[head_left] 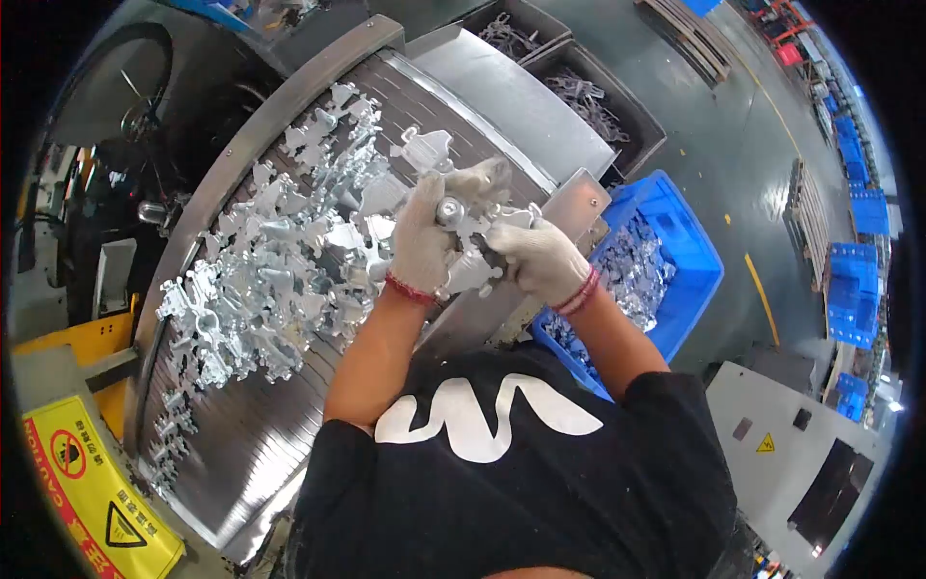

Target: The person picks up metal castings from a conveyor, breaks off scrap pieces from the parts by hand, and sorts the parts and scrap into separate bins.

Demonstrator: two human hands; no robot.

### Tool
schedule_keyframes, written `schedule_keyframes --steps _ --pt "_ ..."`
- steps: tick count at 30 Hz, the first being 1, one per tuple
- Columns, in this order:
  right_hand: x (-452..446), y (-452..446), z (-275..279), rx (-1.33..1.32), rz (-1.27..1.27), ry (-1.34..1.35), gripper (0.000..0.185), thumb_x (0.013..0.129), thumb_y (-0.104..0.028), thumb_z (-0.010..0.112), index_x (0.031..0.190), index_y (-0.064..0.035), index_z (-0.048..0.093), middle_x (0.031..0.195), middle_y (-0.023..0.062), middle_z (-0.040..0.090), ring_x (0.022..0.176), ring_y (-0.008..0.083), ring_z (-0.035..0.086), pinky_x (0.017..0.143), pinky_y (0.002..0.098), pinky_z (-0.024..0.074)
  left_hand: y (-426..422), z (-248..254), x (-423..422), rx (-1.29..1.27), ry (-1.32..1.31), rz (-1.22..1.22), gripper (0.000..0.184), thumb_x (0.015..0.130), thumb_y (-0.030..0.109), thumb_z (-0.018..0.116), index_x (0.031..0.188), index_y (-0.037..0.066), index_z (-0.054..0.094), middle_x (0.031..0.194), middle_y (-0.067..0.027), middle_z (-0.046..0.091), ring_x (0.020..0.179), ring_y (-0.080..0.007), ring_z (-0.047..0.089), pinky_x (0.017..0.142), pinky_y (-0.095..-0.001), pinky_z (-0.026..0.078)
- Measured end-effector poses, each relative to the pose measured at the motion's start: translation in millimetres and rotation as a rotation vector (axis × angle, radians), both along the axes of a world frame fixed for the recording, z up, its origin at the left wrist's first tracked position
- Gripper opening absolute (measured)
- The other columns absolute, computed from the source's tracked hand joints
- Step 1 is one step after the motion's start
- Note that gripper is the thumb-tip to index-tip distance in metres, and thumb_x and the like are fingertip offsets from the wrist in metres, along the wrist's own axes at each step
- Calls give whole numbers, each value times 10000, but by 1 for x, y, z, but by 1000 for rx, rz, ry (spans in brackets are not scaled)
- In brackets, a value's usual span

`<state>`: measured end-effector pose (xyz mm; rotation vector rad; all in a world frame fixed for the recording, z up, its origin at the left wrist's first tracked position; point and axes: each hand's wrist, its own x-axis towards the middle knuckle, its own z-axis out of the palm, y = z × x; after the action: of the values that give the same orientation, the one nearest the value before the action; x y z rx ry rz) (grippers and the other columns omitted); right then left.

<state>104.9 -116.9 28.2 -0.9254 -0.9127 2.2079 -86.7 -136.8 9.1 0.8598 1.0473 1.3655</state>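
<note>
Both hands wear whitish gloves with red cuffs and meet over the near edge of a slatted metal conveyor [241,434]. A shiny cast metal part [473,232] with a round knob is held between them. My left hand [424,232] is wrapped round its left side, thumb and fingers curled. On the part's right side, my right hand [540,256] pinches it with bent fingers. Many similar silvery castings [280,261] lie heaped on the conveyor to the left, and one flat casting [426,151] rests just beyond my left hand.
A blue bin [690,232] of metal pieces stands right of my right hand. Dark crates [641,121] with thin scrap are beyond a sloped metal plate [521,96]. The conveyor's raised rim [260,125] curves along the left. A grey cabinet [762,415] stands at lower right.
</note>
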Motion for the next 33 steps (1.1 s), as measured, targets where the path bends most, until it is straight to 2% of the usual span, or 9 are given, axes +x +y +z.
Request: schedule_keyframes --steps 4,6,7,14,19,22,25,29,33 --pt "-14 -13 4 140 -122 -213 143 943 -175 769 1024 -57 765 892 13 728 769 102 679 685 279 550 8 23 0 -54 -292 -141 338 1096 238 478 1185 32 730 1143 -92 733 1108 -188 676 1018 -363 528" --pt "-20 -18 3 854 -136 -765 163 954 -106 721 1074 -7 768 991 41 769 873 126 727 764 283 587 11 17 1 238 611 -39 220 1033 160 571 1088 12 723 1129 -92 746 1063 -219 705 961 -375 563" --pt "-20 -24 -10 1342 -132 -1071 173 953 -78 707 1090 8 769 1019 49 777 911 133 741 785 282 596 10 15 13 -268 88 -77 248 1033 120 533 1119 9 737 1102 -83 749 1070 -207 702 974 -360 558" --pt "9 25 -13 -22 -449 430 301 1089 -136 626 1339 24 679 1190 91 762 1029 203 745 916 365 612 -9 4 -19 -173 -175 -442 437 1127 269 416 1143 -30 735 1114 -120 742 1021 -201 700 913 -344 564" --pt "-14 36 19 400 -161 -143 490 962 -154 762 1400 18 629 1077 5 714 930 71 633 835 296 553 -12 8 -5 580 604 -587 337 1049 171 461 1207 -3 703 1183 -129 756 1010 -276 739 899 -372 571" --pt "-20 18 22 849 -316 -670 417 955 -125 737 1347 1 674 1134 103 767 950 182 727 876 339 578 -16 32 27 -426 135 -412 391 1079 301 424 1181 71 723 1058 -174 777 899 -398 763 770 -491 586" --pt "-17 4 25 1106 -497 -1009 324 941 -100 712 1258 -36 736 1189 184 769 1068 377 754 951 385 583 6 11 33 -172 1069 -383 559 1044 522 449 1106 56 750 1009 -272 746 962 -481 722 793 -593 554" --pt "51 -12 -6 456 -946 -545 373 948 -114 767 1301 -9 712 1157 135 778 1014 195 762 915 355 593 -3 1 27 -69 321 -375 399 1100 363 466 1216 47 681 1037 -142 738 866 -287 735 741 -431 590" --pt "151 -62 -50 350 6 -1825 752 944 -336 743 1586 -56 470 1379 231 700 1189 389 727 1009 469 572 17 12 19 -334 -722 -176 446 1121 400 435 1331 36 587 1092 -178 702 937 -329 729 775 -528 661"
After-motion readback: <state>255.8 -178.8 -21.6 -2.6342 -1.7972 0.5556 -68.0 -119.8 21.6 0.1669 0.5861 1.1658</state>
